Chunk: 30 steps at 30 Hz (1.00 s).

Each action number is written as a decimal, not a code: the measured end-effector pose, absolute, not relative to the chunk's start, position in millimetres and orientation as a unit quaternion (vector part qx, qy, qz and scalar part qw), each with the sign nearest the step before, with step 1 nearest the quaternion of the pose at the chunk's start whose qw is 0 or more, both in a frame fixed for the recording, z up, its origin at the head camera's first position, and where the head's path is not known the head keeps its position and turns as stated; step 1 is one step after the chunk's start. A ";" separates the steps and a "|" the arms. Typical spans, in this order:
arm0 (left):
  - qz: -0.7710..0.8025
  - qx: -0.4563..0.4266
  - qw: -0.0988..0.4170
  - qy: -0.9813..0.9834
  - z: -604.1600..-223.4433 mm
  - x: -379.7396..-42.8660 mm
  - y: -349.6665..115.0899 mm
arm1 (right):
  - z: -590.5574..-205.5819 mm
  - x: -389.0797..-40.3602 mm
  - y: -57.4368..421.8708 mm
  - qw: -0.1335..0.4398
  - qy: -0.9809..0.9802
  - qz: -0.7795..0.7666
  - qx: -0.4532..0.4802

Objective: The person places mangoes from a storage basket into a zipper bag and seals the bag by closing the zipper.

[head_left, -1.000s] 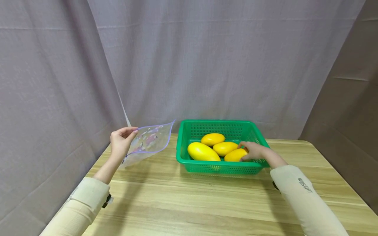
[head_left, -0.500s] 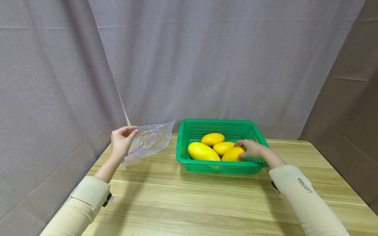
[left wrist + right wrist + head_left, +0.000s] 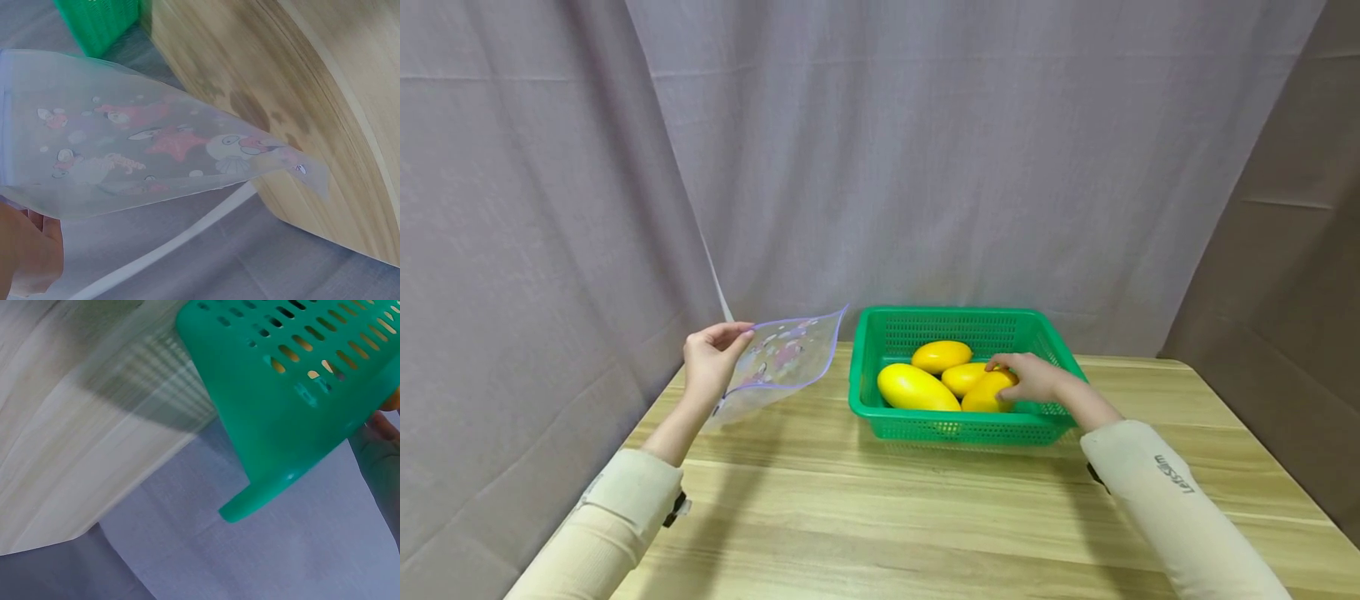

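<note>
On the left, my left hand (image 3: 709,358) pinches a corner of the mouth of a see-through plastic bag (image 3: 784,350) between thumb and fingers. The bag has a purple edge and gapes a little toward the basket. In the left wrist view the printed bag (image 3: 175,144) shows pink sea creatures. Over on the right, my right hand (image 3: 1033,379) reaches into the green plastic basket (image 3: 966,427), fingers and thumb curled round a yellow mango (image 3: 987,394) near its front wall. Three other mangoes lie beside it: a large one (image 3: 917,388), a middle one (image 3: 961,379) and a back one (image 3: 942,356).
Basket and hands are over a light wooden table (image 3: 917,517). Grey cloth (image 3: 955,167) hangs behind it and along both sides. The basket's slotted side wall (image 3: 275,394) fills much of the right wrist view.
My right hand has shifted slightly left inside the basket, and the mango in its grip has moved and turned more upright. The left hand and bag have barely moved.
</note>
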<state>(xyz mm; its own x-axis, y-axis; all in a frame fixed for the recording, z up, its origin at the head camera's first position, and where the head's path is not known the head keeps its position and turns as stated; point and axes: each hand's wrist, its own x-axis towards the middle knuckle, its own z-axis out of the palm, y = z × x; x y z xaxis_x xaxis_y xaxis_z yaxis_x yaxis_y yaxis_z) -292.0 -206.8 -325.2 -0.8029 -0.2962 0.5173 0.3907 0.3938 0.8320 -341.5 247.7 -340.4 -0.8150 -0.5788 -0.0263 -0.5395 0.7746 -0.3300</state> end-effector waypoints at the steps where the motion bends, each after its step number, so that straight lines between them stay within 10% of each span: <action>1: -0.550 -0.031 0.313 -0.774 -325.0 -292.3 -206.8 | -339.9 -341.8 247.3 0.058 0.940 -0.157 -0.298; 30: -0.547 -0.032 0.311 -0.776 -322.2 -290.0 -205.3 | -319.8 -329.6 229.9 -0.022 0.935 -0.164 -0.314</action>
